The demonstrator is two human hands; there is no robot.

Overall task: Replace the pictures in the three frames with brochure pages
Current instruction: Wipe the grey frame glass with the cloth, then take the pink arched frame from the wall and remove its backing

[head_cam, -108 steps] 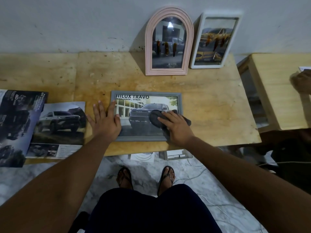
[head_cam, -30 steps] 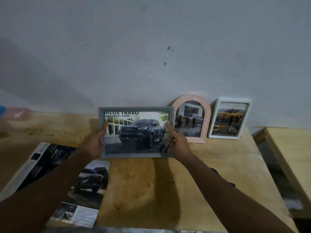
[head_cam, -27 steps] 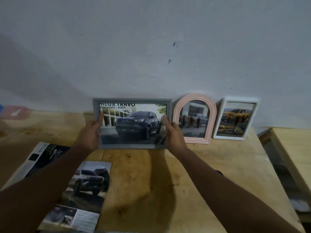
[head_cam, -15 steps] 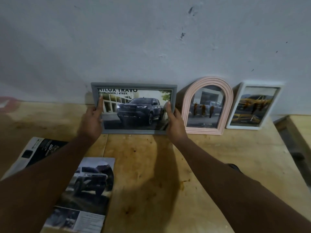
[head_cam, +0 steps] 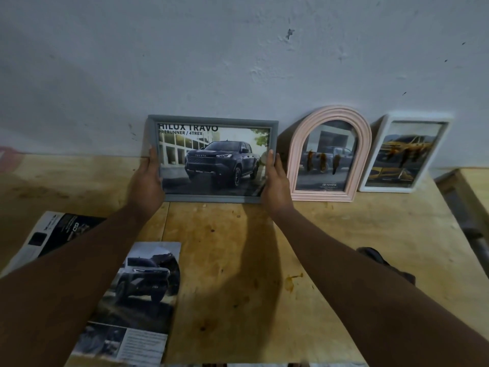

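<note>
A grey rectangular frame [head_cam: 213, 120] with a dark pickup brochure page stands upright at the back of the wooden table [head_cam: 238, 260], against the wall. My left hand [head_cam: 146, 185] grips its left edge and my right hand [head_cam: 275, 181] grips its right edge. To its right stand a pink arched frame [head_cam: 329, 154] and a white frame [head_cam: 404, 152], each showing a truck picture. Loose brochure pages [head_cam: 140, 295] lie at the front left, partly under my left forearm.
A dark cloth [head_cam: 370, 254] lies on the table at the right, partly hidden by my right forearm. A second wooden table [head_cam: 473, 181] stands to the right across a gap. The grey wall [head_cam: 238, 62] runs behind the frames.
Earlier the grey frame lay flat while my right hand wiped it with the cloth. Since then both hands lifted it and stood it at the wall, left of the pink frame.
</note>
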